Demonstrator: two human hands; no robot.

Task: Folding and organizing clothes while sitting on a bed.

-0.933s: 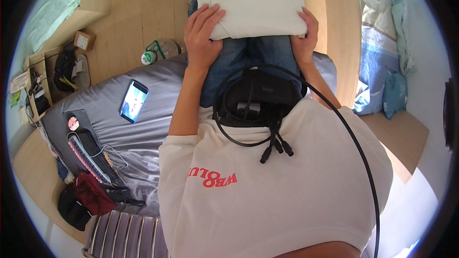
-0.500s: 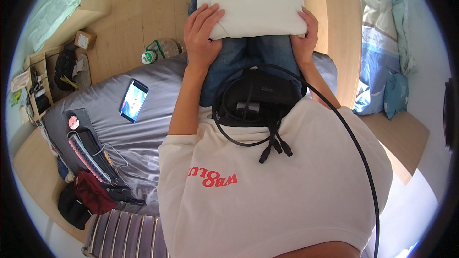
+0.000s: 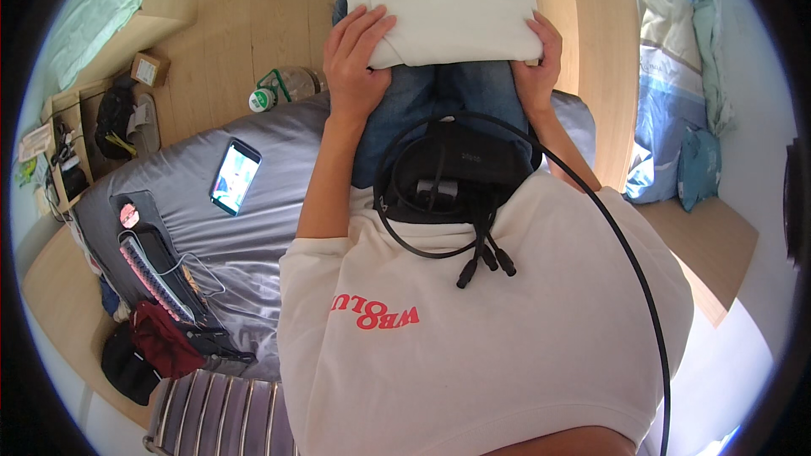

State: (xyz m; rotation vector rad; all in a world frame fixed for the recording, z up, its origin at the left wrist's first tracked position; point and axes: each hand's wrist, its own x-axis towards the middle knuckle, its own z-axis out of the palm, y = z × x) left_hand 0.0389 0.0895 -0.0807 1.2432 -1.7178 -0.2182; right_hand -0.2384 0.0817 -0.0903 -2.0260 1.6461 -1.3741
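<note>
A folded white cloth [image 3: 443, 8], thick and roughly rectangular, rests across my knees in blue jeans [image 3: 431, 84]. My left hand [image 3: 359, 55] grips its near left corner, fingers bent over the top and the thumb toward the near edge. At the right edge my right hand [image 3: 541, 55] holds it, with fingertips at the side and part of the hand beneath. What the cloth is when unfolded cannot be made out. A black pouch [image 3: 460, 165] with a looped black cable [image 3: 608, 219] and several plug ends lies at my waist.
On the grey-sheeted bed [image 3: 279, 169] to my left lie a lit phone [image 3: 236, 176] and a keyboard [image 3: 156, 274]. A large plastic bottle [image 3: 291, 84] and a small cardboard box [image 3: 149, 69] are on the wooden floor. Blue-and-white bedding [image 3: 663, 110] is at the right.
</note>
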